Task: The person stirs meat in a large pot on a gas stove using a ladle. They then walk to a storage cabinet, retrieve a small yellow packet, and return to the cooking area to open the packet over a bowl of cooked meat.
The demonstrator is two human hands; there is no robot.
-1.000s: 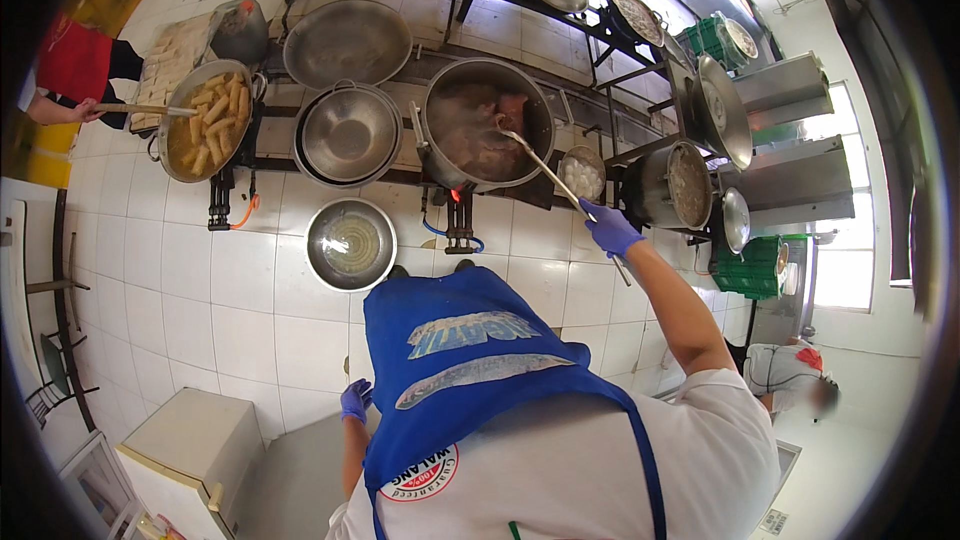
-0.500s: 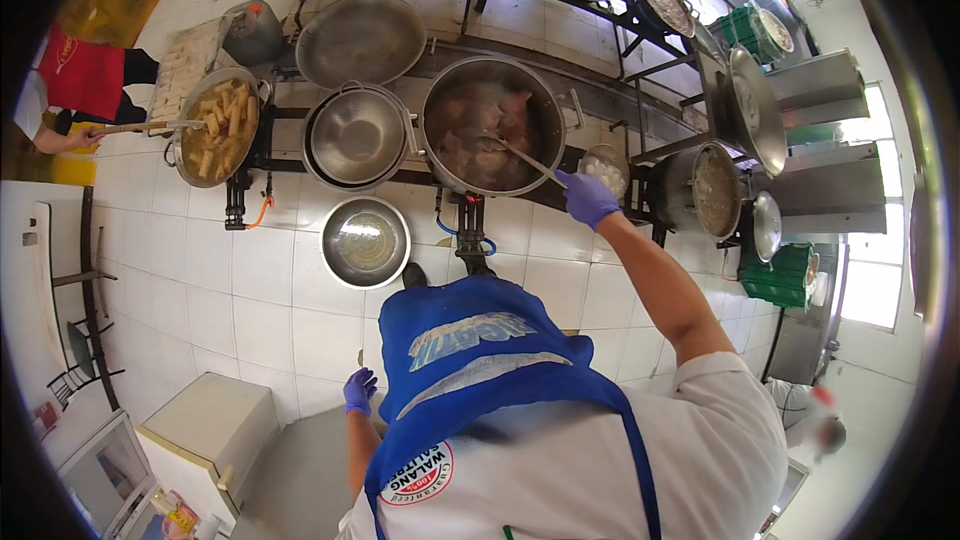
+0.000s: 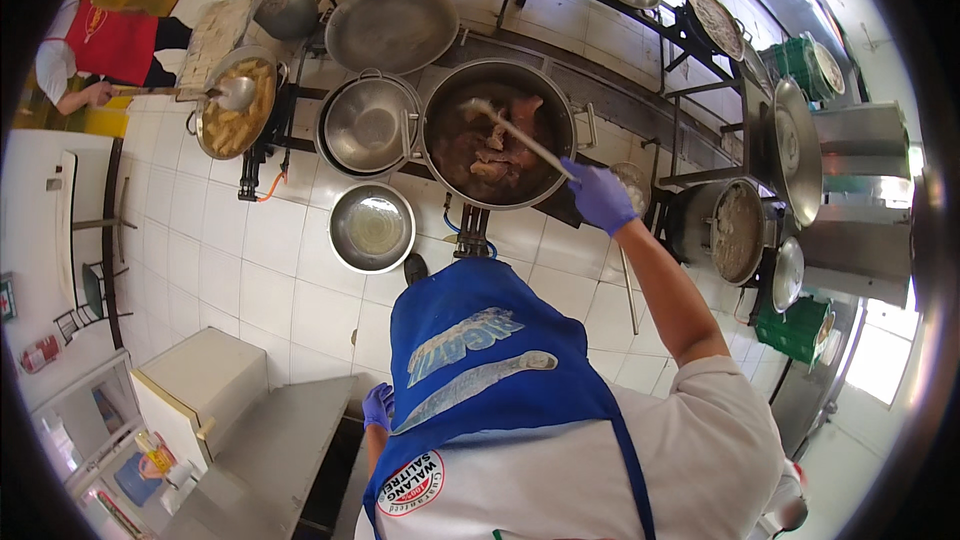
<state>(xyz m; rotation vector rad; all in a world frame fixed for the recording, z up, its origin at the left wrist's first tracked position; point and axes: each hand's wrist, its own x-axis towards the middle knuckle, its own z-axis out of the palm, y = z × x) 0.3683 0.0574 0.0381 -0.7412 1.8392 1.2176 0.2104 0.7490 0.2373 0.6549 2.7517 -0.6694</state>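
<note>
One spoon is in our right grip, the gloved fingers closed around its handle. Since half a second ago its head has shifted from about the middle of the pot toward the far left of the rim, and the steam looks thinner, so we make out the meat better. For the work in hand, we judge, that leaves the nearer meat clear of the head. The meat lies in dark liquid in the pot, which is at the front edge of the stand. Our left grip is beside our apron, near the far right corner of the grey tabletop; how its fingers stand we cannot tell.

Counting, we find one spoon, one pot, two nested bowls just left of it, one wide pan toward the stand's far edge, and one basin on the floor before the front edge. By the stand's left end we count one frying pan of rolls, one skimmer over it and one co-worker's hand. The meat pieces overlap too much for us to count
</note>
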